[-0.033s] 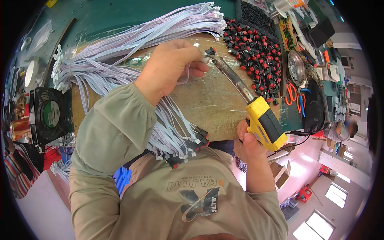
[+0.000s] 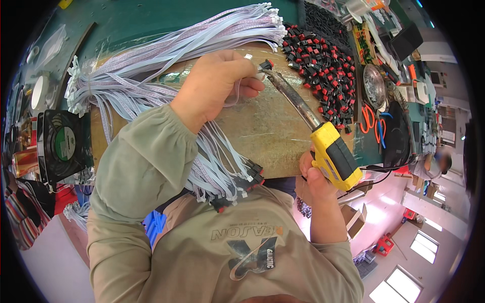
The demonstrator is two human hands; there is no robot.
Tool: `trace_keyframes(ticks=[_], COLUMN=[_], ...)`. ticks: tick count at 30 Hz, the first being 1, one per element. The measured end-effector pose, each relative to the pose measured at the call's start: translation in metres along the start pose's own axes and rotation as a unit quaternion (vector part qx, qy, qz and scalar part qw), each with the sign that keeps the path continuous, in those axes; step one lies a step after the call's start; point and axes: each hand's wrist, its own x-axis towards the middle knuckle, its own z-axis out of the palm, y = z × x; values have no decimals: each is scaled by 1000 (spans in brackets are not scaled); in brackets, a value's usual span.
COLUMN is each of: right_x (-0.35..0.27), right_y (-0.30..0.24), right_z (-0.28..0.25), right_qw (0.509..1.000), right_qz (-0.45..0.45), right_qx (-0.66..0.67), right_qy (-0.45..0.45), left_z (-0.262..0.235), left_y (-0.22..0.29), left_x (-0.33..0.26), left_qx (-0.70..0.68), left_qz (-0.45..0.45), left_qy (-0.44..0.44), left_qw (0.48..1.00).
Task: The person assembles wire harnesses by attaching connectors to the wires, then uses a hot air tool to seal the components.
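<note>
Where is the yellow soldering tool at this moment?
In the head view, the yellow soldering tool is on the person's right, held by the right hand at the board's edge; its tip reaches the small connector at the left hand.

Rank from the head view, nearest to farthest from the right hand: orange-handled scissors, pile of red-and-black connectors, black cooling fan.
Measured from the right hand, which grips the yellow soldering gun:
1. Orange-handled scissors: just up and right of the hand, at the board's right edge.
2. Pile of red-and-black connectors: farther up, top right of the board.
3. Black cooling fan: far across, at the left edge.
</note>
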Motion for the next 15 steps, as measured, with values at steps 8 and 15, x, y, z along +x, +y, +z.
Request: trace_keyframes(ticks=[8,15], right_x=[4,6], right_y=[4,2], right_z=[-2,-1], right_qw=[996,993], right_qz=[-34,-33], right_qx=[-82,-116], right_qy=[14,17], left_z=[-4,-4], left_y=[-13,-14], left_x=[12,10], left_qx=[-54,-63], left_qz=[62,66], left_qy=[-17,-18], left_qw=[996,996])
